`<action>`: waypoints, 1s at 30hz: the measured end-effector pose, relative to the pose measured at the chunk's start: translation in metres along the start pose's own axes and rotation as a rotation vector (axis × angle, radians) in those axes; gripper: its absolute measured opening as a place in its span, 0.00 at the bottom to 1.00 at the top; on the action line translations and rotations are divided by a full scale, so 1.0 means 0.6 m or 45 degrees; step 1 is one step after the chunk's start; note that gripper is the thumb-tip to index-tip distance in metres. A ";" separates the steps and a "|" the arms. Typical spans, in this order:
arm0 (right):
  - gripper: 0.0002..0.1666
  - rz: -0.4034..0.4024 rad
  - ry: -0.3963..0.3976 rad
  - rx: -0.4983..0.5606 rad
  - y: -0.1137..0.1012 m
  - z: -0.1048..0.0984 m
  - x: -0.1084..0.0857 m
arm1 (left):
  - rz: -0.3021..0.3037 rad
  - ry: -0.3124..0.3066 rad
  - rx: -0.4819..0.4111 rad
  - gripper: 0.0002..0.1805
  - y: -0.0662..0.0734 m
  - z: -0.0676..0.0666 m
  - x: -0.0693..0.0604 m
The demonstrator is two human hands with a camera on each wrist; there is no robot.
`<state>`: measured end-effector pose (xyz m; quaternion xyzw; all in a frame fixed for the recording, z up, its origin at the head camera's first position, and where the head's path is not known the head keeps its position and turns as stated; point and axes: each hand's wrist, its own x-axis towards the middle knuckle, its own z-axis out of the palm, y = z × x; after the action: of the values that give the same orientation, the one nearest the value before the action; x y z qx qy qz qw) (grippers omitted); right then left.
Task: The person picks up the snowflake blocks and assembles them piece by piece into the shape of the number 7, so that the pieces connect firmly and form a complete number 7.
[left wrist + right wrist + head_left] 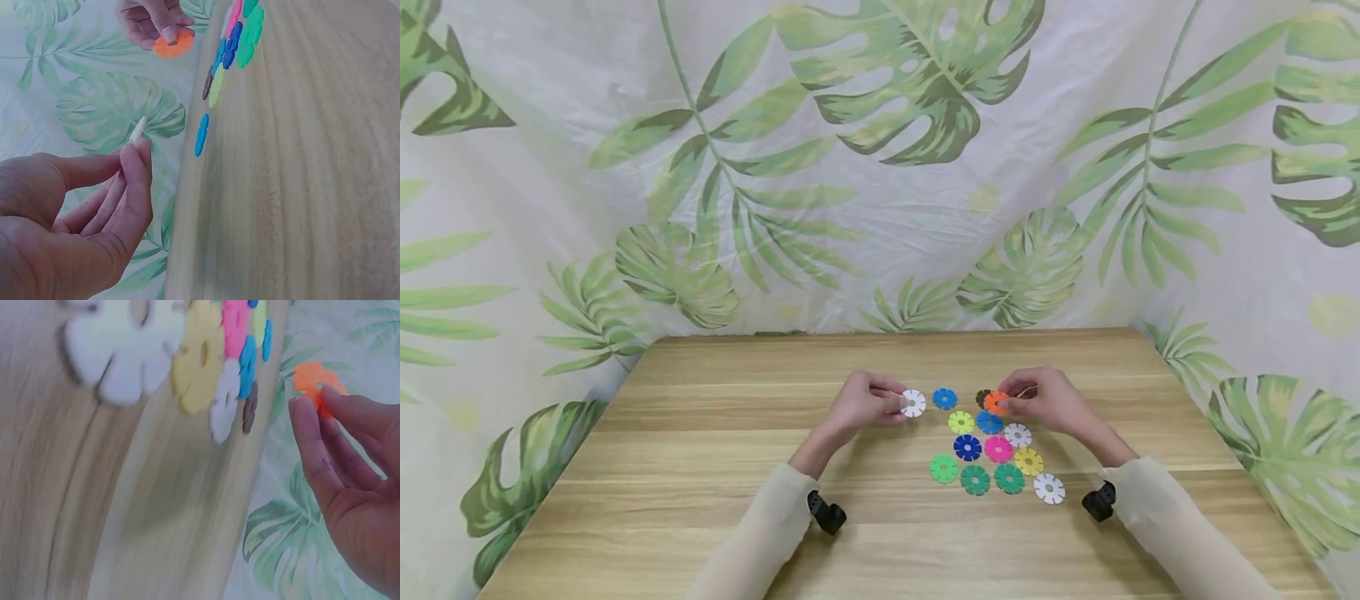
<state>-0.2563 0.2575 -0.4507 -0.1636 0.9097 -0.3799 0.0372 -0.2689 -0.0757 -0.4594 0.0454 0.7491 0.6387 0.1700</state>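
My left hand [867, 402] pinches a white notched disc [913, 403] between thumb and fingertips, raised off the table; the left wrist view shows this disc edge-on. An orange notched disc [996, 403] is pinched in my right hand [1047, 400], held above the table and partly hiding a brown disc [982, 398] in the head view. Between the hands lies a blue disc [944, 398]. Nearer to me, several more discs lie flat, among them a yellow-green one [961, 422], a pink one [998, 449] and a dark blue one [967, 447].
The wooden table [700, 467] ends at a leaf-patterned cloth [880, 208] behind it. At the near side of the group lie a light green disc [943, 468], two darker green discs [975, 480], a yellow disc [1028, 461] and a white disc [1048, 489].
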 end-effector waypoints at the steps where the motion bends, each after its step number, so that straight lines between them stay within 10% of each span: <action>1: 0.07 -0.008 0.008 0.001 -0.002 0.002 0.000 | 0.004 -0.008 -0.008 0.12 0.000 -0.001 -0.002; 30: 0.11 0.013 0.048 0.477 -0.083 0.056 -0.006 | -0.044 -0.115 -0.234 0.14 0.003 -0.002 -0.019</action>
<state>-0.2331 0.2033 -0.4396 -0.1422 0.8243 -0.5456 0.0519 -0.2586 -0.0799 -0.4552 0.0455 0.6796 0.6989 0.2181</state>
